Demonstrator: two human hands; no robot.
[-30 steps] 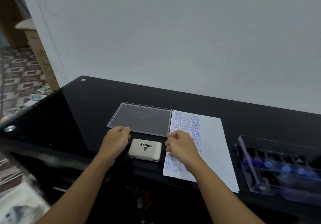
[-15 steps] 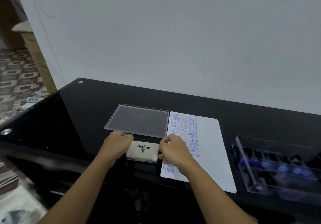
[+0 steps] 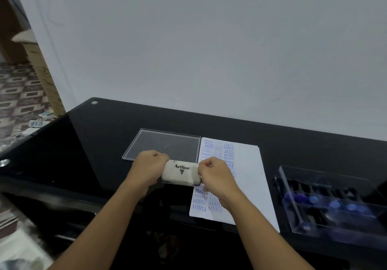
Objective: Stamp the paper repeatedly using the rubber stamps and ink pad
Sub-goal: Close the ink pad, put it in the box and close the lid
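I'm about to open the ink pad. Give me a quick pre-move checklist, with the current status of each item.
1. Both hands on the white Artline ink pad case: ok. The left hand grips its left end and the right hand grips its right end.
2. Case lid open: not ok, it is closed.
3. Free space on the white stamped paper sheet: ok, its right half is blank.
4. Blue-knobbed rubber stamps ready: ok, they lie in the clear plastic tray at right, and neither hand holds one.
5. Pad inked enough: cannot tell, the pad is hidden.
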